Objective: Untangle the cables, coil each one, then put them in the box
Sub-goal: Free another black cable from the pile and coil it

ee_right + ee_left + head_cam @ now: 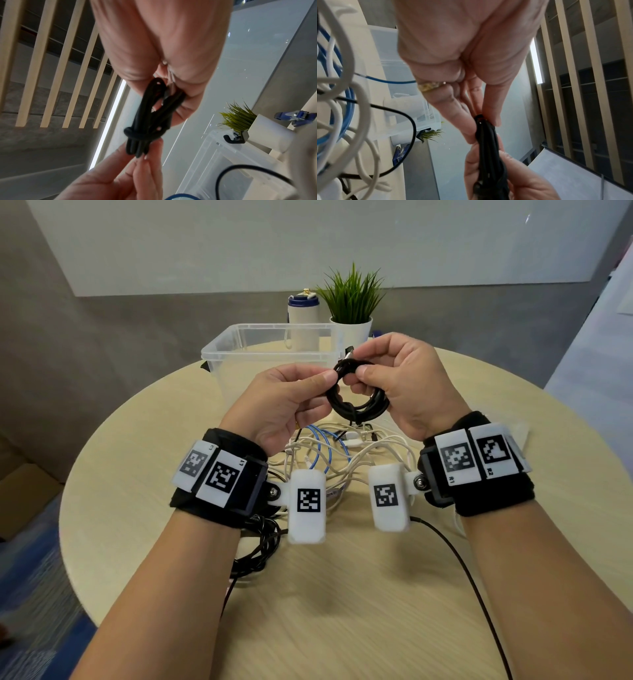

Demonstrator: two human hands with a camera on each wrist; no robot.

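My left hand (287, 398) and right hand (402, 381) both pinching black coil (356, 404), raised above cable tangle (329, 453), box (274, 350) behind

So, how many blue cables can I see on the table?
1: a blue cable looped inside the tangle of white cables on the table, below both hands. More could be hidden under the wrists.

A round pale wood-grain table (342, 594) is set before a grey wall (137, 330) bearing a large whiteboard (239, 241). Blue patterned carpet (30, 594) is seen below; pale wooden ceiling slats (42, 67) overhead.
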